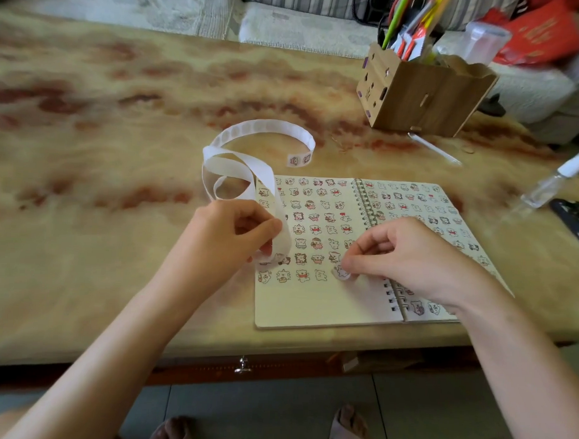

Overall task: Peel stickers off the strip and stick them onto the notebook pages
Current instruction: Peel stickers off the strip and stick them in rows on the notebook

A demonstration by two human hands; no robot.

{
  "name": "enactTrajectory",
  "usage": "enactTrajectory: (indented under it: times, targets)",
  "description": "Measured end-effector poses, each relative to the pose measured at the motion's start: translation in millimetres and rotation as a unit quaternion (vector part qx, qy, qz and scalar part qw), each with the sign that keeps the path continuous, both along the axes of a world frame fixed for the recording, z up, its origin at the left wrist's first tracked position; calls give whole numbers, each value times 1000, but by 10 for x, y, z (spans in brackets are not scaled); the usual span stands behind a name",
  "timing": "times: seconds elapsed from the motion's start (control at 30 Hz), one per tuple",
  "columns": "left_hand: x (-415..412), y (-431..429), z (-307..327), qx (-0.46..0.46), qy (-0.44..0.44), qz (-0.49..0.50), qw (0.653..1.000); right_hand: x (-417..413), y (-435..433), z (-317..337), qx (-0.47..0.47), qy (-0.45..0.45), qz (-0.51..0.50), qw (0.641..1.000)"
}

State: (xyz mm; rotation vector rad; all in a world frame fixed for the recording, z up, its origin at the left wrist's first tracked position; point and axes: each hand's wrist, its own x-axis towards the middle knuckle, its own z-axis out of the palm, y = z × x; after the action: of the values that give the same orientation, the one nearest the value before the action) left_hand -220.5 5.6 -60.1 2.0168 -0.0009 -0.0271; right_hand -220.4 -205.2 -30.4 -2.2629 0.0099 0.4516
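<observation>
The right hand (408, 256) pinched a sticker (341, 273) at the end of the bottom row on the notebook's (311, 308) left page. Just leftward, the left hand (235, 230) gripped the strip (237, 166), which curled away across the tabletop (120, 147).

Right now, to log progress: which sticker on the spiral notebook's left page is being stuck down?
The round white cartoon sticker ending the bottom row, pinched by fingers of the right hand; the others lie unheld.
</observation>
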Motion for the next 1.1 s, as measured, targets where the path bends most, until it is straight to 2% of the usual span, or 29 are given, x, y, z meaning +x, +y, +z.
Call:
enactTrajectory:
  times: [0.9,1.1]
  targets:
    - [18,10,-38,31,-9,-6,999,-20,66,-78,-51,-39,0,998]
    - [26,9,-45,41,-9,-4,999,-27,60,-121,-87,-69,3,994]
